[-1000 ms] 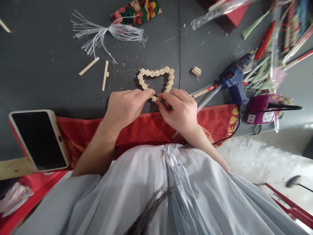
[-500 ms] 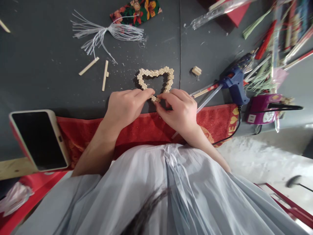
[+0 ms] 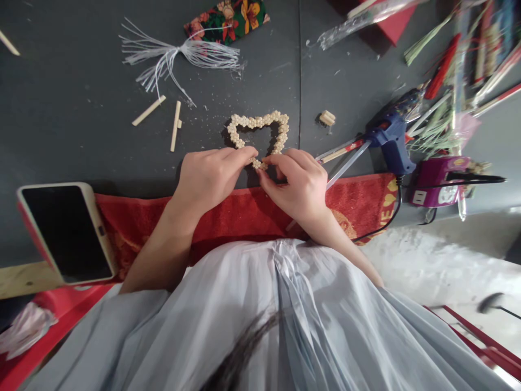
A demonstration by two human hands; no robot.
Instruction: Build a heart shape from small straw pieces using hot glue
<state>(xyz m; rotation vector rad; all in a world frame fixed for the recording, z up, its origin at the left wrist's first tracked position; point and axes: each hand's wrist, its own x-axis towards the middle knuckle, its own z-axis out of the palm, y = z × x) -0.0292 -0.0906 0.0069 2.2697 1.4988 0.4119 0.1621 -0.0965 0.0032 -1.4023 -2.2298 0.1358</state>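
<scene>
Hardly anything differs from the earlier frames: both hands keep the same grip, and the phone [image 3: 65, 231] at the left sits only a touch further right in the frame. The pale beaded heart [image 3: 260, 121] is at the centre, its two lobes toward the top of the frame and its tip pointing down, over the dark surface [image 3: 81, 136]. At that tip, the left hand [image 3: 207, 176] has its fingers closed together on the left side, its thumb mostly hidden. The right hand [image 3: 301, 182] pinches the tip from the right, index above and thumb below. A red towel [image 3: 234, 214] lies beneath the wrists, across the middle of the frame.

Unchanged too are the white strand bundle [image 3: 179, 50] at upper left, touching the floral cloth item [image 3: 232, 21], and the short pale sticks [image 3: 149, 111] below it. Right of centre lies a small pale bundle [image 3: 327, 118]; further right, the blue glue gun [image 3: 391, 141] is near a purple box [image 3: 437, 182].
</scene>
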